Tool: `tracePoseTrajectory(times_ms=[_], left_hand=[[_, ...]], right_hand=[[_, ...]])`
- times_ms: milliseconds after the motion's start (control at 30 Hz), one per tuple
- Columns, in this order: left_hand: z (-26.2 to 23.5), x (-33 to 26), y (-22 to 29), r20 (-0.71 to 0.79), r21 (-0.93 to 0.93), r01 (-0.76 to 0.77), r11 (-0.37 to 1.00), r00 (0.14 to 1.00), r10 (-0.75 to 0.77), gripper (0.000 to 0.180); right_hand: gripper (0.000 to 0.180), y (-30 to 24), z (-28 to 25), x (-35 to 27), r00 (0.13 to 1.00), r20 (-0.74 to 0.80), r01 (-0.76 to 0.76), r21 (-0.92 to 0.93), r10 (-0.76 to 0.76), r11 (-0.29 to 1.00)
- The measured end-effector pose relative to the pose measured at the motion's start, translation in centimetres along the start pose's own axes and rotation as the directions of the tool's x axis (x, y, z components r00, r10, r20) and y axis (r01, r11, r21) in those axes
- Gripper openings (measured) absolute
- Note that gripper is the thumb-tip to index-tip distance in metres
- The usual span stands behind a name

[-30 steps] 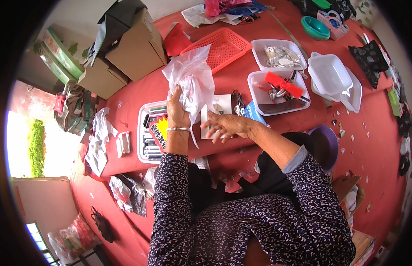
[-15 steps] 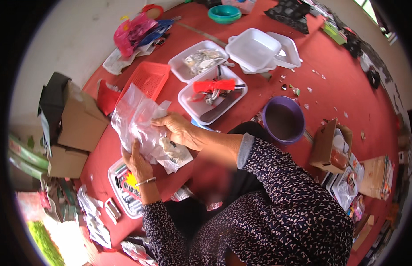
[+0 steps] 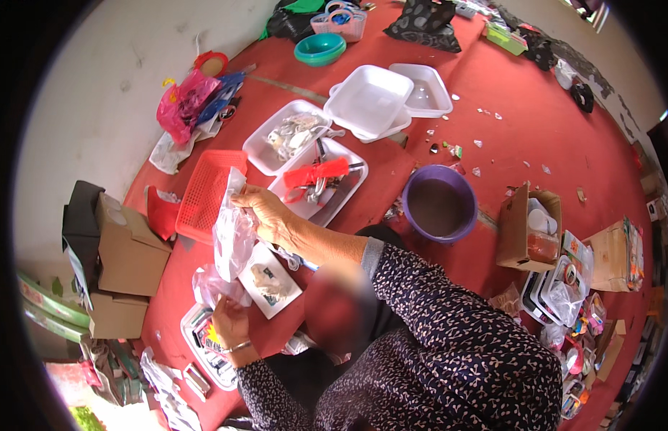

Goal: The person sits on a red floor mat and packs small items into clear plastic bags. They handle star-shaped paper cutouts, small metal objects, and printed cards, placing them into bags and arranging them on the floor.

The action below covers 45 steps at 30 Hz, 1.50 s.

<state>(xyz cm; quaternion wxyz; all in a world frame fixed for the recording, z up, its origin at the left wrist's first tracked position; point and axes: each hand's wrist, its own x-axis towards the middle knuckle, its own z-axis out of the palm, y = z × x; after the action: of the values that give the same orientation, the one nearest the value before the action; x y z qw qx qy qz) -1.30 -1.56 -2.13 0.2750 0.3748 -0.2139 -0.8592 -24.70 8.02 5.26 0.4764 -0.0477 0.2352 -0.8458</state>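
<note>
A crumpled clear plastic bag (image 3: 234,243) hangs between my two hands. Pinched in my right hand (image 3: 268,213) is its upper end, beside the red basket (image 3: 210,190). My left hand (image 3: 230,320), with a bracelet at the wrist, has its fingers closed on the bag's lower part. Just right of the bag, a white flat card or box (image 3: 280,302) lies on the red floor with a crumpled off-white bundle (image 3: 269,281) on it. Under and beside my left hand is a white tray (image 3: 226,379) of small items with a yellow and red label.
White trays hold pale crumpled items (image 3: 294,136) and red-handled tools (image 3: 316,172). Bare white trays (image 3: 368,97) stack behind them. A purple basin (image 3: 439,205) of dark liquid stands right, near a cardboard box (image 3: 517,230). More cardboard boxes (image 3: 132,244) stand left.
My hands have moved apart, stretching the plastic bag lengthwise; my left hand is lower. The card with the bundle shows more fully. The whole view has shifted.
</note>
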Motion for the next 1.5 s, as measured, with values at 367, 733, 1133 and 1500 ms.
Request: tracePoseTrajectory(times_ms=[367,733,1133,1500], left_hand=[[5.7,-1.0,-0.5,0.39,0.676,-0.549,0.492,0.832,0.393,0.05],[2.6,0.8,2.1,0.609,0.422,-0.509,0.75,0.772,0.181,0.013],[3.8,-0.9,1.7,0.612,0.551,-0.563,0.616,0.775,0.16,0.085],[5.3,-3.1,2.1,0.643,0.291,-0.491,0.821,0.736,0.212,0.102]], right_hand=[[0.003,4.0,0.9,-3.6,0.874,0.274,-0.234,-0.488,0.402,0.841],[0.011,2.9,1.0,-1.9,0.833,0.305,-0.334,-0.388,0.462,0.859],[0.005,2.0,1.3,-4.2,0.63,0.408,-0.228,-0.717,0.661,0.659],[0.018,3.7,1.3,-4.3,0.696,0.337,-0.383,-0.572,0.633,0.725]])
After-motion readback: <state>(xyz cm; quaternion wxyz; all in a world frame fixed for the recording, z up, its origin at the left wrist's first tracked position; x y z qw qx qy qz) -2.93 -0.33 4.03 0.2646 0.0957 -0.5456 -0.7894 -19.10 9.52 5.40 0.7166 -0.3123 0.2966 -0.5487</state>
